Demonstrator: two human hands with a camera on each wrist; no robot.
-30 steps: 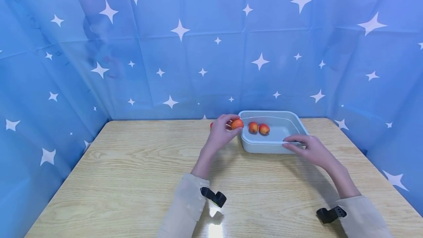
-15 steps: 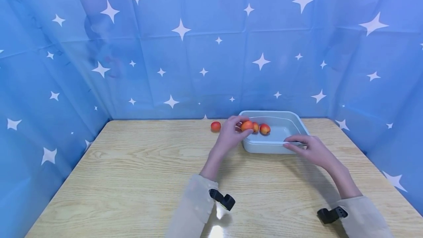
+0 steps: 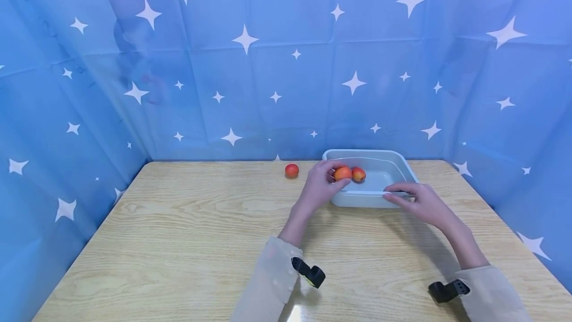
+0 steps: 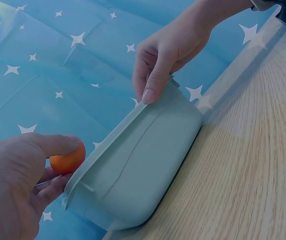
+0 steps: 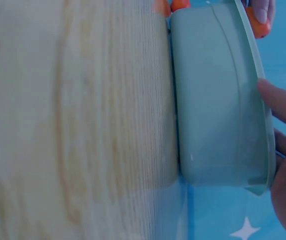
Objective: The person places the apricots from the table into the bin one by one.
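Observation:
My left hand [image 3: 322, 183] pinches a round orange-red fruit [image 3: 342, 173] between thumb and fingers, over the left end of a pale blue-grey plastic bin [image 3: 371, 200]. In the left wrist view the held fruit [image 4: 68, 161] is above the bin's rim. Beside it in the head view, a red-and-yellow fruit [image 3: 358, 174] lies inside the bin; another one there is hidden behind the held fruit. My right hand [image 3: 420, 202] grips the bin's front rim near its right corner, thumb outside. A red fruit [image 3: 292, 170] sits on the table left of the bin.
The wooden table [image 3: 187, 222] carries the bin at its back edge. A blue curtain [image 3: 286, 73] with white stars hangs close behind and along both sides. Black wrist cameras [image 3: 308, 272] are strapped over both sleeves.
My left hand has carried the held fruit rightward from beside the bin to above its inside, uncovering the red fruit on the table. My right hand has kept its grip on the rim.

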